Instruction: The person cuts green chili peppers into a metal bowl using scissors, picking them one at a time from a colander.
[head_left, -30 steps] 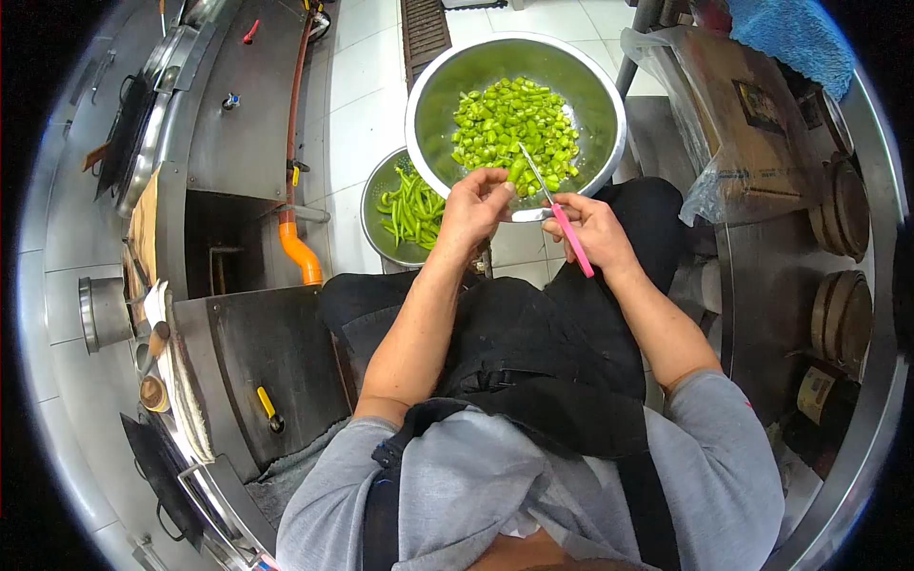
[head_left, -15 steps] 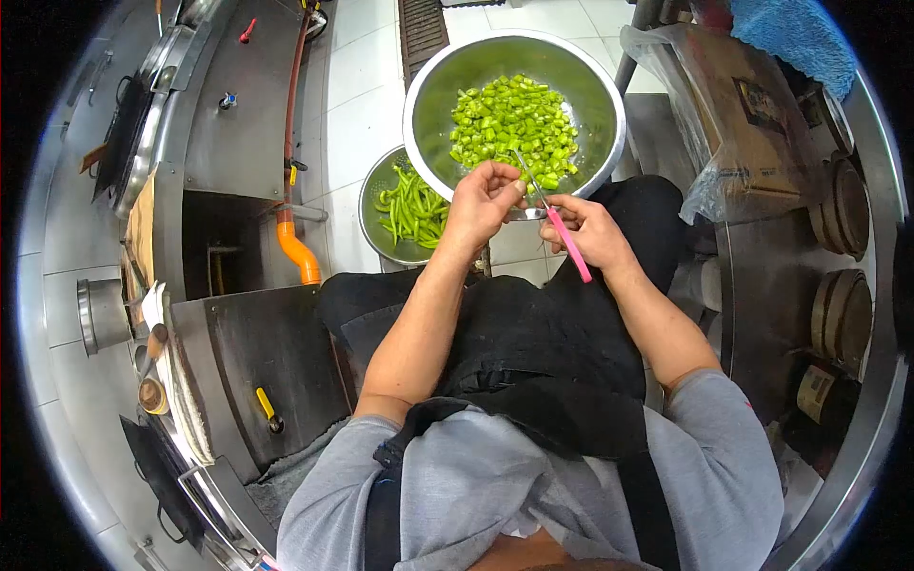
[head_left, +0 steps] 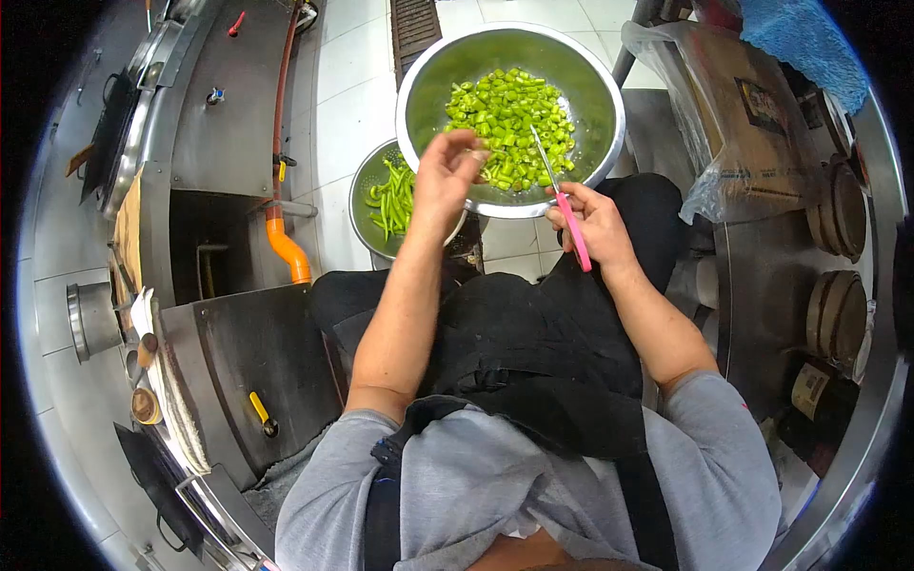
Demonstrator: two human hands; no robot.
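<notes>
My right hand (head_left: 592, 228) grips a small pink-handled knife (head_left: 574, 231) at the near right rim of a large metal bowl (head_left: 415, 90). Its thin blade points up and away, over the bowl. Chopped green peppers (head_left: 514, 114) lie inside that bowl. My left hand (head_left: 447, 181) is over the bowl's near left rim, its fingers bent and smeared by motion. Whether anything is between those fingers I cannot make out. Below and to the left, long whole green peppers (head_left: 392, 200) lie in a smaller perforated metal bowl (head_left: 362, 224), partly hidden behind my left forearm and the large bowl.
Steel cabinets (head_left: 233, 114) and an orange pipe (head_left: 288, 249) line the left side. A cardboard box (head_left: 743, 124) in clear plastic stands at the right, with a blue cloth (head_left: 800, 43) above it. White floor tiles (head_left: 352, 105) and a drain grate (head_left: 415, 33) lie ahead.
My left hand has moved left, away from the knife, and is now blurred. The knife stays in my right hand, and its blade stands more upright. The view has shifted slightly.
</notes>
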